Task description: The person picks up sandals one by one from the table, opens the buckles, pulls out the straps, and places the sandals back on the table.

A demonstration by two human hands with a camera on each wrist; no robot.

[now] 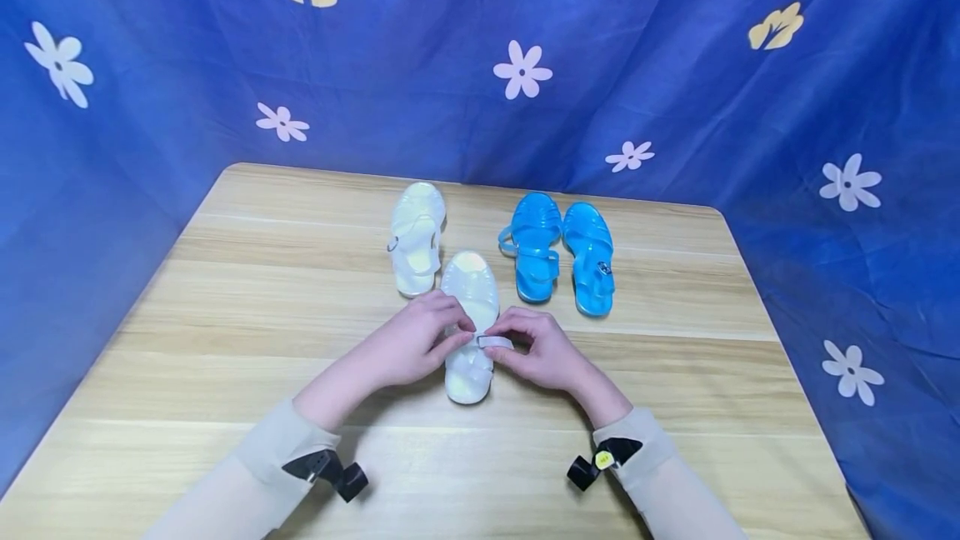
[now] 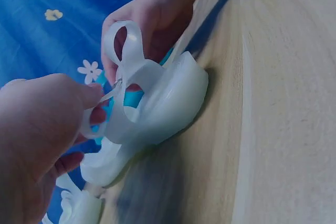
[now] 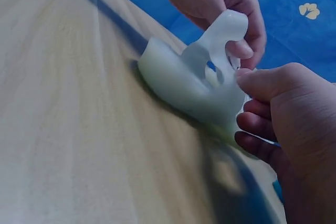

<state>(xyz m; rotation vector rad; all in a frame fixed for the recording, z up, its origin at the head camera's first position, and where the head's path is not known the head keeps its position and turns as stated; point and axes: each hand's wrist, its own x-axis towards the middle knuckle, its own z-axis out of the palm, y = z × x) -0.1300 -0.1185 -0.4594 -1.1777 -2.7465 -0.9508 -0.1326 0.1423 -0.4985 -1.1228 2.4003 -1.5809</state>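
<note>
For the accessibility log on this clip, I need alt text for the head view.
Both hands work the ankle strap of a white jelly sandal on a wooden table: left hand and right hand pinch it. Behind lie its white mate and a blue pair, before a flowered blue cloth.

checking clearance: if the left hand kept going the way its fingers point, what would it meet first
The left hand points right across the white sandal; past its strap, it would likely meet the right hand first.
</note>
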